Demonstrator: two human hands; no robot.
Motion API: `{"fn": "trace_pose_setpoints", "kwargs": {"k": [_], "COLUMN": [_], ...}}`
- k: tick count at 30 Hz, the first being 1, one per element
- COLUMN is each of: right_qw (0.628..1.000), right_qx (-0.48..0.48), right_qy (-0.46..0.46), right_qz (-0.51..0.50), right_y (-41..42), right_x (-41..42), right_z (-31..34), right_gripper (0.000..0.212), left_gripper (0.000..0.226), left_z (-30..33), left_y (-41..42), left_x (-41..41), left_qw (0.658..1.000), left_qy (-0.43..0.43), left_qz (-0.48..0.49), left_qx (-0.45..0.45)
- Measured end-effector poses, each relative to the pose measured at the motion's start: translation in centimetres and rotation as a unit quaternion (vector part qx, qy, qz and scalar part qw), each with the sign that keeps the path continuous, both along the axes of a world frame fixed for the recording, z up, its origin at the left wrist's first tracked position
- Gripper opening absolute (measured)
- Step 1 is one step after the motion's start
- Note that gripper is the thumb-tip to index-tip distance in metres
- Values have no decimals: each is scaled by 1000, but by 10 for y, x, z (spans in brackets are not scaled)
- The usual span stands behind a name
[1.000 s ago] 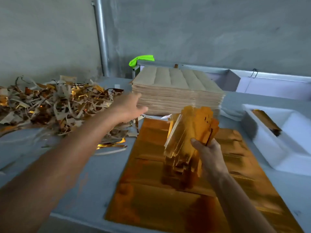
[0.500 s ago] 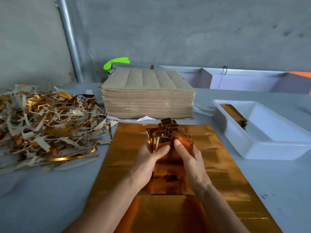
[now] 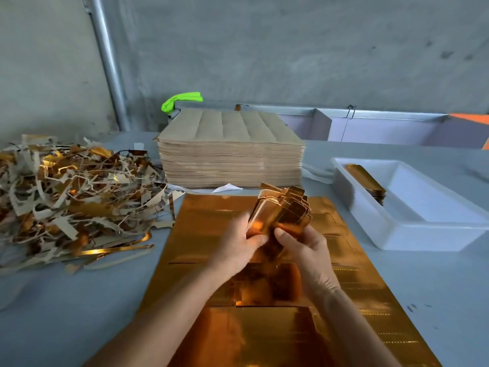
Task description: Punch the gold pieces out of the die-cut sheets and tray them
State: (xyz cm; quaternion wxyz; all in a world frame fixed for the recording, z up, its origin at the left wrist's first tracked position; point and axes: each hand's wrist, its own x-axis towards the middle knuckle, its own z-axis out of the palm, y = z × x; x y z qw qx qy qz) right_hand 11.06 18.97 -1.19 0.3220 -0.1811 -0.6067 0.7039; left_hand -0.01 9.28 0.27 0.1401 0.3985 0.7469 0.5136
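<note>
Both hands, left [image 3: 238, 242] and right [image 3: 307, 247], curl their fingers round our gold pieces [image 3: 280, 210], held above the gold sheet [image 3: 211, 234] on the table [image 3: 79, 300]. Right, a tray [image 3: 412, 234] holds more; far, a stack [image 3: 230, 152]; left, scraps [image 3: 71, 197].

Bare grey concrete wall [image 3: 291, 49]; metal pipe [image 3: 108, 62] upright in corner; grey tabletop [image 3: 66, 313].

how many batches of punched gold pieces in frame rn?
2: one bundle of gold pieces held by the left hand and right hand; one stack in the white tray. Individual pieces uncountable.
</note>
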Motion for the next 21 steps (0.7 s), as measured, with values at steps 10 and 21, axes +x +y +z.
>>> {"fn": "trace_pose_setpoints", "kwargs": {"k": [10,21], "right_qw": [958,970], "right_qx": [245,160], "right_qy": [-100,-123], "right_qz": [-112,-137], "right_y": [7,9], "right_x": [1,-17], "right_z": [11,-5], "right_gripper": [45,67], "left_gripper": [41,25], "left_z": [15,15], "left_y": [-2,6], "left_x": [5,-17], "left_qw": [875,909], "left_qy": [435,373], "left_qz": [-109,-59], "left_qx": [-182,-176]}}
